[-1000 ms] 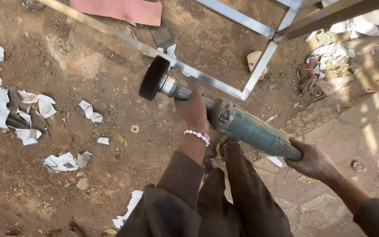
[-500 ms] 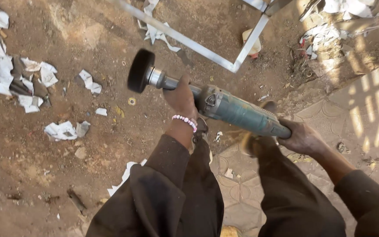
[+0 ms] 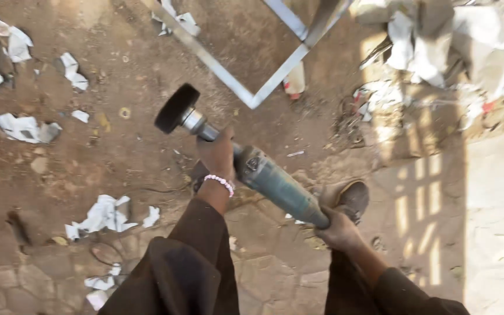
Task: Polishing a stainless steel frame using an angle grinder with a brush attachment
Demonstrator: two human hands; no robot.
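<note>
A grey metal frame (image 3: 246, 93) lies on the dirt ground (image 3: 118, 157), with torn white paper scraps (image 3: 103, 214) scattered about, crumpled rubble (image 3: 438, 46) and paving stones (image 3: 497, 204) nearby

Angle grinder (image 3: 263, 169) held above the dirt ground (image 3: 118, 157), left hand (image 3: 217, 154) at its front, right hand (image 3: 338, 228) at its rear. Metal frame (image 3: 252, 96) lies ahead. Paper scraps (image 3: 103, 213) lie left; rubble heap (image 3: 438, 41) far right.

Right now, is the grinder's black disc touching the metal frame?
No, the black disc hangs over bare dirt, apart from the metal frame.
</note>
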